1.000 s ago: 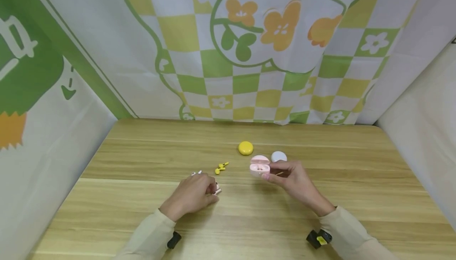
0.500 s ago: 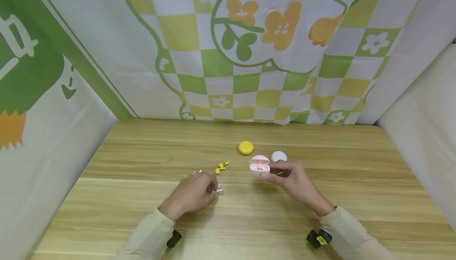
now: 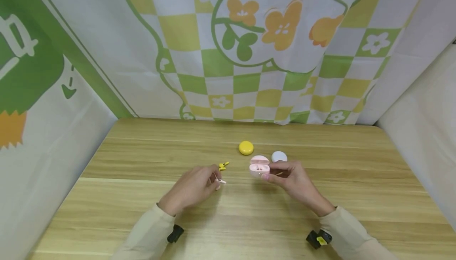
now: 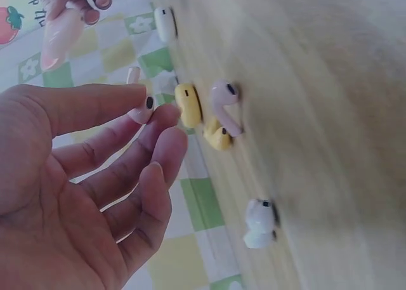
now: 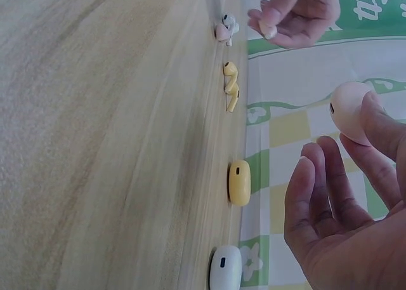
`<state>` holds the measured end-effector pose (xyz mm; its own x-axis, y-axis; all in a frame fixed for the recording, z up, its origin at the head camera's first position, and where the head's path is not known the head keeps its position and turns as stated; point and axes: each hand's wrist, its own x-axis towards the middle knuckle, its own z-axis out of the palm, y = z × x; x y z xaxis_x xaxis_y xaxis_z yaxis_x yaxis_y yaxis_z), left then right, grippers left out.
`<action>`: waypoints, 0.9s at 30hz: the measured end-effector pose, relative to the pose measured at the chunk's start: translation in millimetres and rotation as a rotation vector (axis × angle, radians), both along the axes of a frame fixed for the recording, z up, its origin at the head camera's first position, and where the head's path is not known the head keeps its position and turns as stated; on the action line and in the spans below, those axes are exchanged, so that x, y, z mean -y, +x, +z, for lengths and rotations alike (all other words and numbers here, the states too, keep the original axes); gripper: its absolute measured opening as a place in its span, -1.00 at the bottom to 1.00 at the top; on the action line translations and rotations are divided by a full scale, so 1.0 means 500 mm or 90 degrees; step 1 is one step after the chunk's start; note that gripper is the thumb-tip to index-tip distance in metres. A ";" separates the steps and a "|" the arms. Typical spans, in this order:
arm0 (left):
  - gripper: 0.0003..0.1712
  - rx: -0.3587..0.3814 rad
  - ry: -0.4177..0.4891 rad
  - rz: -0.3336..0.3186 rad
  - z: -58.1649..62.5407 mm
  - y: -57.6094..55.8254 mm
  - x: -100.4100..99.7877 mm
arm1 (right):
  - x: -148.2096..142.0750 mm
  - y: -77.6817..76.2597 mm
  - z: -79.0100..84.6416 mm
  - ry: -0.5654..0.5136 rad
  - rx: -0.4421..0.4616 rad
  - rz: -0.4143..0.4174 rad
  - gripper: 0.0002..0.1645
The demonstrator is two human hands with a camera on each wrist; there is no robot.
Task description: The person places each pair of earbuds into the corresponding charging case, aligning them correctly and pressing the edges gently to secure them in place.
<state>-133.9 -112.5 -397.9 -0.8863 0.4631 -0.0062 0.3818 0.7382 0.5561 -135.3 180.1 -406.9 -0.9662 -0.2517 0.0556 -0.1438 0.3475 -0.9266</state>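
Note:
My left hand pinches a pale pink earbud between thumb and fingertips, raised over the table. A second pink earbud lies on the wood beyond those fingers. My right hand holds a pink charging case by its side, above the table. The case's lid stands up, and its inside shows in the head view. Two yellow earbuds lie just past my left fingertips. White earbuds lie on the table in the left wrist view; my left hand hides them from the head view.
A round yellow case rests farther back on the wooden table. To its right sits a white case, close behind my right hand. A patterned cloth hangs along the table's back edge.
My left hand has lifted the pink earbud and moved slightly away from me, now covering the white earbuds and part of the yellow pair in the head view. The right hand holds still.

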 end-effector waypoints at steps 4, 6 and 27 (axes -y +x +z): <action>-0.93 -0.016 0.041 -0.007 0.011 -0.007 -0.004 | 0.001 0.000 -0.002 -0.003 0.002 0.000 -0.73; -0.93 -0.033 0.061 -0.014 0.016 -0.011 -0.007 | 0.002 -0.001 -0.004 -0.005 0.001 0.001 -0.73; -0.81 -0.149 0.218 0.003 0.058 -0.032 -0.041 | 0.014 -0.009 -0.008 -0.007 -0.015 0.010 -0.71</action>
<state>-149.9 -91.9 -369.0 -0.8474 0.3993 0.3499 0.5245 0.5271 0.6686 -139.7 173.0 -411.1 -0.9606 -0.2659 0.0811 -0.1709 0.3351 -0.9265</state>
